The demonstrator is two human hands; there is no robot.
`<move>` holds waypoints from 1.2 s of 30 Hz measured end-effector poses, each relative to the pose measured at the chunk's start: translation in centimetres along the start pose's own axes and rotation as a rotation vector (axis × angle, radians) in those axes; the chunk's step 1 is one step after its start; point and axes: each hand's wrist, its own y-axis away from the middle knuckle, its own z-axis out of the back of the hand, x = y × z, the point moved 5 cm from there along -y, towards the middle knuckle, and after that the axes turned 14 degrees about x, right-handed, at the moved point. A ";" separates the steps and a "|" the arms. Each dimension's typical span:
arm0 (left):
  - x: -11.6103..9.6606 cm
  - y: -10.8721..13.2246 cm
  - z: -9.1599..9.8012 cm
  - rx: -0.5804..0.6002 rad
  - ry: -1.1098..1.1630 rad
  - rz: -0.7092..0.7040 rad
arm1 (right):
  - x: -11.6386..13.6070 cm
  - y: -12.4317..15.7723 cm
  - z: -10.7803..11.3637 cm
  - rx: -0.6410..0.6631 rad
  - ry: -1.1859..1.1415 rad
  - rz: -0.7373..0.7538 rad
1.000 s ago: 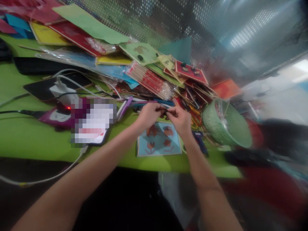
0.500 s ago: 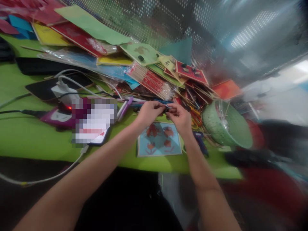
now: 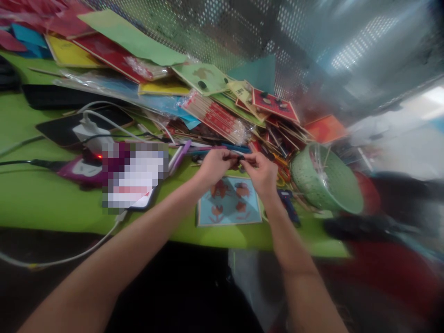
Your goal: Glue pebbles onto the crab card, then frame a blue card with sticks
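Observation:
My left hand and my right hand meet fingertip to fingertip over the green table. Between their pinched fingers is a small dark piece, too small and blurred to name. Just below them lies a light blue card with orange-brown flower-like cut-outs on it; its upper edge is close under my hands. To the right of my right wrist rests a dark blue glue gun. Orange-handled scissors lie partly hidden behind my right hand.
A green basket stands at the right. On the left are a phone, a purple power strip with cables, and a purple pen. Behind my hands, coloured cards and packed sticks are heaped against a perforated metal panel.
My fingers have shifted slightly around the small dark piece, and the right hand's fingers are curled closer together. The card and the things around it have stayed in place.

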 end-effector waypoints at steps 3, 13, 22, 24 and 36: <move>0.1 0.1 0.1 -0.003 -0.091 -0.017 | 0.1 0.0 0.3 0.039 0.038 0.013; 0.3 0.3 0.5 -0.033 -0.374 -0.048 | 0.2 0.0 0.2 0.094 0.073 -0.002; 0.4 0.2 0.4 -0.008 -0.270 -0.033 | -0.2 0.2 -0.1 0.049 0.007 0.003; 0.5 0.1 0.4 -0.003 -0.242 -0.025 | -0.3 0.2 -0.1 0.047 -0.059 0.002; 0.2 0.4 0.4 -0.032 -0.451 -0.054 | 0.1 0.1 -0.1 0.068 -0.002 -0.013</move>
